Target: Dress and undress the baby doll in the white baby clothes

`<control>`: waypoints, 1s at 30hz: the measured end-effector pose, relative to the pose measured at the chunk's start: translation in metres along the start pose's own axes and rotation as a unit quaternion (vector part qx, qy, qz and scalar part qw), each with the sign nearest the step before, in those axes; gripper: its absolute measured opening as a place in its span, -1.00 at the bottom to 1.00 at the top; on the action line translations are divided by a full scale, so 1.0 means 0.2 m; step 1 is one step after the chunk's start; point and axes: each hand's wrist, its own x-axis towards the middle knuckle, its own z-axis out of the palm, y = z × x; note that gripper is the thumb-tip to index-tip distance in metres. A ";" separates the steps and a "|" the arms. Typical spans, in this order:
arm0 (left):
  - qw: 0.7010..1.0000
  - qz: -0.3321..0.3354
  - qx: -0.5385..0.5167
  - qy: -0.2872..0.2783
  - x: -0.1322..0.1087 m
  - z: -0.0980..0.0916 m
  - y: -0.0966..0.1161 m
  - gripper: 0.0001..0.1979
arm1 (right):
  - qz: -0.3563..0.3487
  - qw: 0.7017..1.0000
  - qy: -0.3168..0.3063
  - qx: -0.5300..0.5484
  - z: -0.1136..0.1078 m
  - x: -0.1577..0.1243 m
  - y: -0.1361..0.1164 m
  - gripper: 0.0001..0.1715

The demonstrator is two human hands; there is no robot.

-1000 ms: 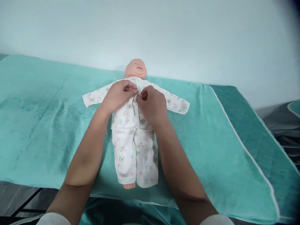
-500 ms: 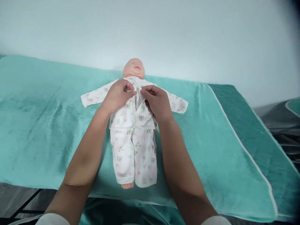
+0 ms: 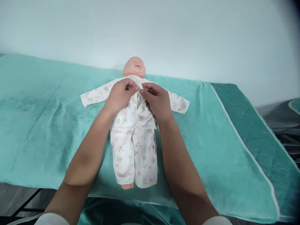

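Observation:
A baby doll (image 3: 134,67) lies on its back, head toward the wall, dressed in a white printed shirt (image 3: 123,117) and matching trousers (image 3: 144,156). On the upper chest, my left hand (image 3: 122,93) pinches one front edge of the shirt between thumb and finger. My right hand (image 3: 156,99) grips the opposite edge in the same way, close beside it. Below my fingers the shirt front gapes a little, and a pale button (image 3: 135,103) shows on the left edge. Whatever sits right between the fingertips is mostly hidden.
Under the doll a green velvety cover (image 3: 211,150) spreads over the bed, with a darker green section (image 3: 257,131) past a white seam on the right. Behind it rises a plain pale wall (image 3: 150,31). Dark metal bars (image 3: 25,203) show at the lower left.
Both hands have come slightly closer together at the upper chest, my left one shifting a little right. A button on the shirt's left edge now shows below the fingers.

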 end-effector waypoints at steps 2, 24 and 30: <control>1.000 -0.013 -0.016 -0.011 0.00 -0.01 0.01 -0.86 | -0.011 1.000 -0.012 -0.017 0.00 0.00 0.00 -0.75; 0.996 0.003 0.025 -0.090 -0.10 -0.10 0.06 -0.91 | -0.015 0.879 -0.028 -0.476 0.06 -0.24 -0.25 -0.84; 0.970 0.042 0.175 -0.166 -0.13 -0.15 0.11 -0.94 | 0.003 0.902 -0.059 -0.427 0.00 -0.23 -0.27 -0.67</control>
